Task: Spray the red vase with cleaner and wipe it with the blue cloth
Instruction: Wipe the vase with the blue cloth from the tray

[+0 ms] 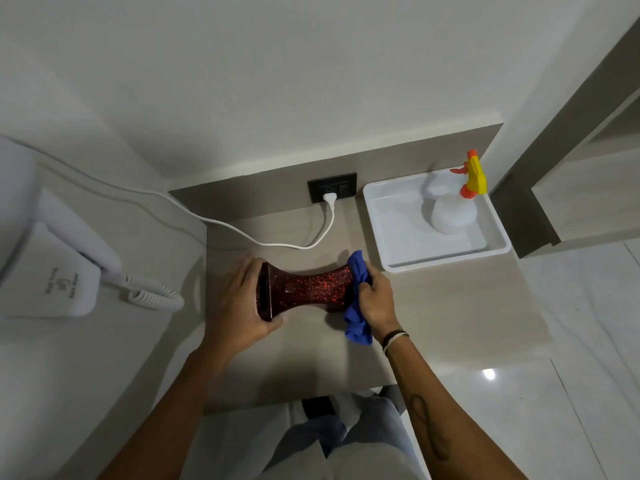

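Vase held sideways above the worktop (pixel 433 306)

Left hand (pixel 239 303) clamped on the red vase (pixel 304 289) at one flared end; right hand (pixel 375 299) presses the blue cloth (pixel 358 296) against the other.

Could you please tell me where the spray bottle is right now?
The spray bottle stands upright in the white tray at the counter's far right, beyond the right hand.

There are 2 hands: the left hand (pixel 239 299) and the right hand (pixel 375 299). Between them is 1 red vase (pixel 308 289); in the right hand, 1 blue cloth (pixel 358 306). Beyond the right hand are 1 spray bottle (pixel 457 206) and 1 white tray (pixel 398 220).
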